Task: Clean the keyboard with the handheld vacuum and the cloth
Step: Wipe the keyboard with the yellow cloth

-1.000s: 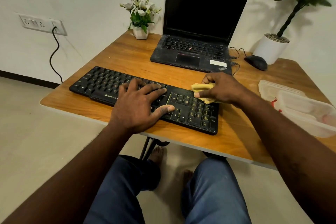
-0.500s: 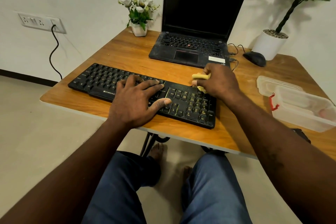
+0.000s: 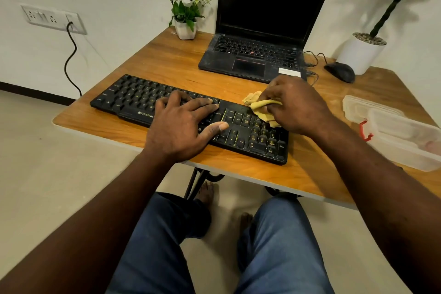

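Observation:
A black keyboard (image 3: 133,100) lies along the near edge of the wooden table (image 3: 171,62). My left hand (image 3: 183,126) rests flat on its middle keys, fingers spread, pressing it down. My right hand (image 3: 296,107) is closed around a crumpled yellow cloth (image 3: 261,107) and holds it against the top of the keyboard's right end, above the number pad. The handheld vacuum is not in view.
An open black laptop (image 3: 260,31) stands behind the keyboard, with a black mouse (image 3: 340,72) and cables to its right. A small flower pot (image 3: 185,28) is at the back, a white plant pot (image 3: 360,55) at far right, and clear plastic containers (image 3: 403,136) at the right edge.
My right hand has slid the cloth from the number pad keys up toward the keyboard's far edge. My left hand stays in place on the keys.

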The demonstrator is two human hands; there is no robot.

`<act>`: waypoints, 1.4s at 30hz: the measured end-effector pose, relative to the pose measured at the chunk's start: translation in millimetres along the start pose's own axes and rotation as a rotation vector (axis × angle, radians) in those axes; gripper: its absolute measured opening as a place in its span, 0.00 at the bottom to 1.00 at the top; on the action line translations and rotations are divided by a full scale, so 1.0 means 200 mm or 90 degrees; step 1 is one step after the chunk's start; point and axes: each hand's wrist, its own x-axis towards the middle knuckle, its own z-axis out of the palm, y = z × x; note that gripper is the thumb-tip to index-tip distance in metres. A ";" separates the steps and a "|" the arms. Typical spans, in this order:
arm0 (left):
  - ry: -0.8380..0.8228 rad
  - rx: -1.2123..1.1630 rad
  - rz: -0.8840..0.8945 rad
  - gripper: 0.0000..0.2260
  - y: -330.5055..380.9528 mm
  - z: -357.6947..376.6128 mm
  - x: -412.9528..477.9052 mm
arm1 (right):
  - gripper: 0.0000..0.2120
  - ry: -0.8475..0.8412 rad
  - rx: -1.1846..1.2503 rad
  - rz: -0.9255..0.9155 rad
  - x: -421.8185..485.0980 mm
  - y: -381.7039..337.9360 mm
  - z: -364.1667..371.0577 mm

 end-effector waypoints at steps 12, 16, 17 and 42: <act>-0.015 0.009 -0.007 0.35 0.00 -0.01 0.00 | 0.13 -0.139 -0.047 -0.199 -0.02 -0.03 -0.02; -0.019 0.004 -0.006 0.36 0.01 -0.01 0.00 | 0.14 -0.127 -0.072 -0.248 -0.04 -0.02 -0.02; -0.023 0.002 -0.006 0.36 0.01 -0.01 0.00 | 0.14 -0.106 -0.083 -0.230 -0.04 0.00 -0.02; 0.000 -0.024 -0.016 0.29 -0.01 0.01 0.00 | 0.11 0.116 -0.083 0.015 0.16 -0.05 0.04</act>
